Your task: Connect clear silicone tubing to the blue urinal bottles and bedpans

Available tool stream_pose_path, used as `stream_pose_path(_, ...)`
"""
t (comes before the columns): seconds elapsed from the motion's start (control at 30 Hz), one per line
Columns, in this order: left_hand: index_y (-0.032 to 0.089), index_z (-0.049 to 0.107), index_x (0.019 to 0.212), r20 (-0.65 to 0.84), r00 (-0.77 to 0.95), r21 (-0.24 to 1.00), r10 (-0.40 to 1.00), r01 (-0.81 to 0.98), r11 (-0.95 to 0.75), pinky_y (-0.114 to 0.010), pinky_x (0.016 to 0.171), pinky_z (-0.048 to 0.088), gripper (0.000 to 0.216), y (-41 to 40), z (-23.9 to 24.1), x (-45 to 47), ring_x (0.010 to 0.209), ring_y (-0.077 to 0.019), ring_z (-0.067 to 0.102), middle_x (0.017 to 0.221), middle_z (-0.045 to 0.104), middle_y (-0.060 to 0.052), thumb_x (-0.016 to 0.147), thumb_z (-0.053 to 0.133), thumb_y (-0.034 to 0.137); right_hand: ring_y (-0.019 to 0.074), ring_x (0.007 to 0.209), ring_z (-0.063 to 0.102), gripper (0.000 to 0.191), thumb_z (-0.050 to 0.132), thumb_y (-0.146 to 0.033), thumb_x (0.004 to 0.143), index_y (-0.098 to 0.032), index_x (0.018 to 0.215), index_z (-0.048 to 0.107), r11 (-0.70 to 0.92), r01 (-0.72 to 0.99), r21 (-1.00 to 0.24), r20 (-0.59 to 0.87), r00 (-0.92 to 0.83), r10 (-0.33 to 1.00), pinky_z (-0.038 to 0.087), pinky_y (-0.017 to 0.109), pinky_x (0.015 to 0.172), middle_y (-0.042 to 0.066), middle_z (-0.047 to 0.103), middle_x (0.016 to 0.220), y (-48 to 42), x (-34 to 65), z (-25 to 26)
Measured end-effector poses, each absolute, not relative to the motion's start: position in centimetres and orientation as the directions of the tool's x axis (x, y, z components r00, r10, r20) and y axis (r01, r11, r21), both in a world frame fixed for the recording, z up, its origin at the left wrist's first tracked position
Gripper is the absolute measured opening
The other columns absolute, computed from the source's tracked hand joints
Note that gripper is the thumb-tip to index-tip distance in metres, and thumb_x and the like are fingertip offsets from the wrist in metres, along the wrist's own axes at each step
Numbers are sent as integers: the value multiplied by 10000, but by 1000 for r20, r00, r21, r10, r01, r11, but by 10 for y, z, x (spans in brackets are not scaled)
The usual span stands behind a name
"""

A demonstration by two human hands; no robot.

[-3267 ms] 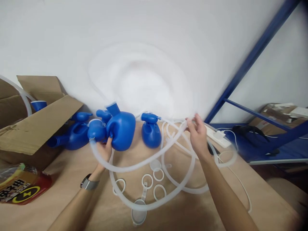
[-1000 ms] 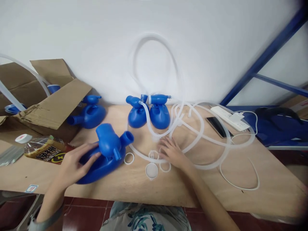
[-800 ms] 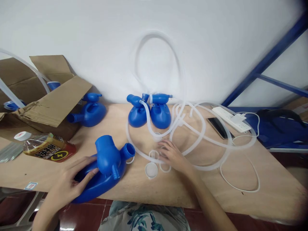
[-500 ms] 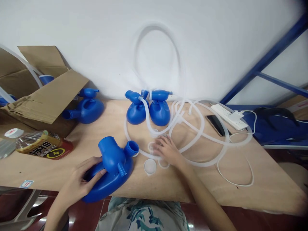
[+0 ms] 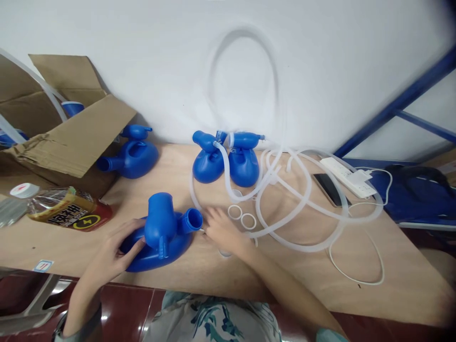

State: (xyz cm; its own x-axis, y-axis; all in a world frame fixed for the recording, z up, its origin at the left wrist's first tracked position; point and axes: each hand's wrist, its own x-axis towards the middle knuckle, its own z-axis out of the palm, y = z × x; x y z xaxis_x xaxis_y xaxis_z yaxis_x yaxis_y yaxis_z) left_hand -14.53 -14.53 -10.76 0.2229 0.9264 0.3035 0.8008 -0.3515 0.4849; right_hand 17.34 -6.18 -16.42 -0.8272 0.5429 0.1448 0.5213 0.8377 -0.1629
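Observation:
My left hand [image 5: 123, 244] is wrapped round the body of a blue plastic urinal bottle [image 5: 160, 223] near the front edge. The bottle's wide neck points up, and its open threaded spout [image 5: 194, 219] faces right. Just right of that spout is my right hand [image 5: 224, 230], low over the table with its fingers bunched; whatever is at the fingertips is hidden. A small white edge shows between spout and fingers. White rings [image 5: 248, 221] lie beyond the right hand, and a round translucent cap [image 5: 224, 253] is partly covered by it.
Two blue bottles [image 5: 208, 164] stand by the wall with coiled clear hoses [image 5: 306, 190]. At left are a cardboard box [image 5: 78, 137], another blue bottle [image 5: 137, 159] and a drink bottle [image 5: 71, 209]. A phone [image 5: 329, 190] and power strip [image 5: 349, 178] lie right.
My right hand has moved left from the white rings to beside the spout, uncovering rings. The held bottle is turned slightly and sits flatter; my left hand keeps its hold.

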Motion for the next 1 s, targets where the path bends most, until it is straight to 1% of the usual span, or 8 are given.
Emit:
stream_pose_path(0.17, 267, 685, 1196, 308, 180, 496, 934, 808, -319, -386, 850, 623, 296, -147, -112, -154, 1007, -303, 758, 1141, 784, -80, 983, 588, 448, 378, 1423, 475, 276, 598, -93, 982, -117, 1228, 722, 848, 502, -170, 184, -829, 528, 448, 577, 1133, 225, 603, 1461, -48, 167, -184)
stream_pose_path(0.27, 265, 697, 1190, 284, 183, 507, 941, 804, -310, -388, 827, 622, 313, -144, -110, -158, 967, -306, 756, 1112, 786, -84, 957, 611, 456, 319, 1410, 514, 201, 579, -142, 1021, -162, 1167, 715, 740, 456, -494, 244, -744, 622, 454, 540, 1150, 172, 669, 1378, -43, 173, -179)
stream_pose_path(0.37, 272, 706, 1164, 283, 221, 504, 933, 794, -340, -405, 912, 611, 299, -139, -107, -159, 1057, -312, 738, 1214, 753, -99, 938, 619, 446, 255, 1364, 596, 163, 542, -301, 1072, -213, 1069, 679, 393, 239, -888, 205, -559, 804, 484, 474, 1147, 127, 662, 1425, -47, 182, -163)
stream_pose_path(0.43, 269, 709, 1124, 297, 247, 486, 922, 792, -369, -416, 975, 595, 275, -135, -106, -158, 1140, -318, 715, 1308, 712, -110, 927, 624, 441, 252, 1397, 587, 184, 554, -372, 1067, -226, 1011, 652, 216, 73, -974, 155, -487, 860, 463, 461, 1176, 121, 614, 1507, -55, 190, -148)
stream_pose_path(0.57, 256, 704, 1122, 254, 312, 486, 915, 777, -400, -405, 982, 605, 282, -124, -106, -143, 1172, -319, 707, 1320, 714, -111, 920, 628, 438, 267, 1480, 509, 171, 625, -388, 1030, -241, 953, 666, 285, 58, -957, 208, -546, 812, 385, 495, 1243, 102, 588, 1548, -70, 205, -122)
stream_pose_path(0.73, 232, 713, 1107, 200, 413, 517, 889, 726, -454, -408, 1026, 591, 292, -107, -102, -111, 1200, -325, 697, 1335, 712, -127, 920, 611, 430, 235, 1323, 652, 69, 662, -304, 1015, -240, 1034, 676, 465, 102, -879, 345, -538, 769, 508, 426, 1130, 119, 649, 1472, -76, 224, -113)
stream_pose_path(0.9, 233, 687, 1118, 192, 470, 561, 861, 668, -490, -424, 1036, 570, 283, -97, -103, -87, 1177, -314, 693, 1305, 715, -129, 933, 610, 434, 225, 1293, 654, 429, 732, -290, 971, -264, 1382, 610, 548, 180, -817, 369, -568, 736, 532, 412, 1108, 112, 677, 1388, -75, 254, -107)
stream_pose_path(1.0, 231, 662, 1134, 198, 506, 556, 840, 648, -521, -418, 1024, 560, 269, -94, -105, -79, 1144, -299, 695, 1280, 718, -119, 943, 609, 413, 216, 1316, 632, 447, 700, -255, 987, -248, 1425, 610, 614, 170, -771, 400, -621, 674, 531, 391, 1117, 127, 651, 1397, -74, 267, -100)
